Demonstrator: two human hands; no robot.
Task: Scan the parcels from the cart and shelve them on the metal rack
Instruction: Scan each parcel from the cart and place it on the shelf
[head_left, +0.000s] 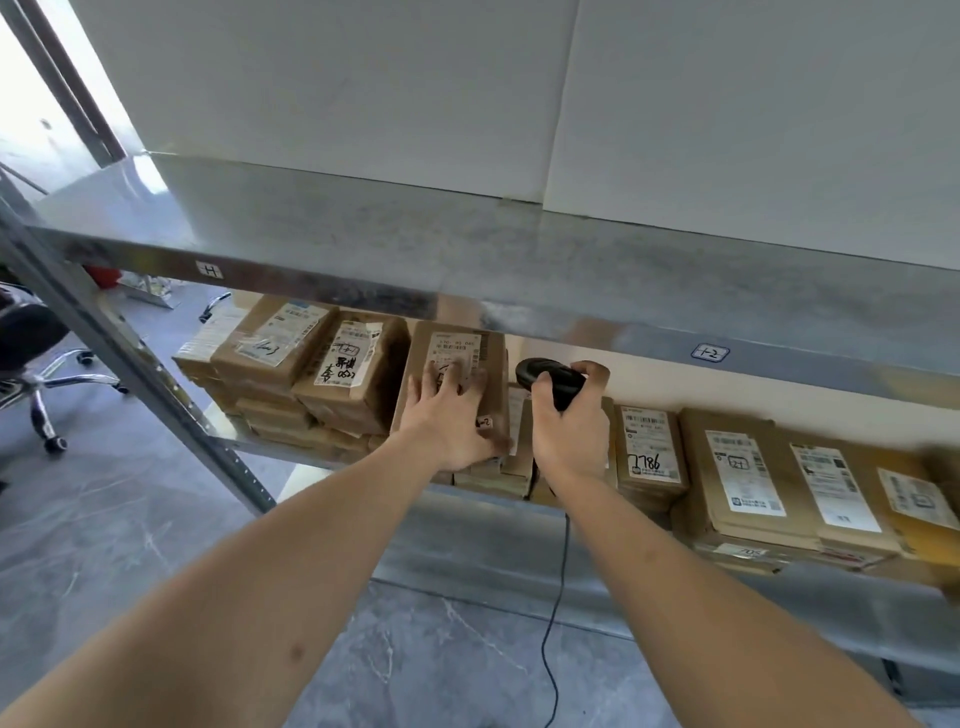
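Note:
A brown cardboard parcel (457, 345) with a white label lies on a stack on the middle shelf of the metal rack (467, 291). My left hand (454, 415) lies flat on its top, fingers straight over the label. Just to its right, my right hand (569, 431) grips a black corded barcode scanner (545, 379), whose head faces left, beside the parcel's right edge. The cart is out of sight.
Several more labelled brown parcels sit in stacks on the same shelf, at the left (291, 353) and the right (748, 478). The top shelf is bare. The scanner cable (558, 613) hangs down to the grey floor. An office chair (36, 364) stands at the left.

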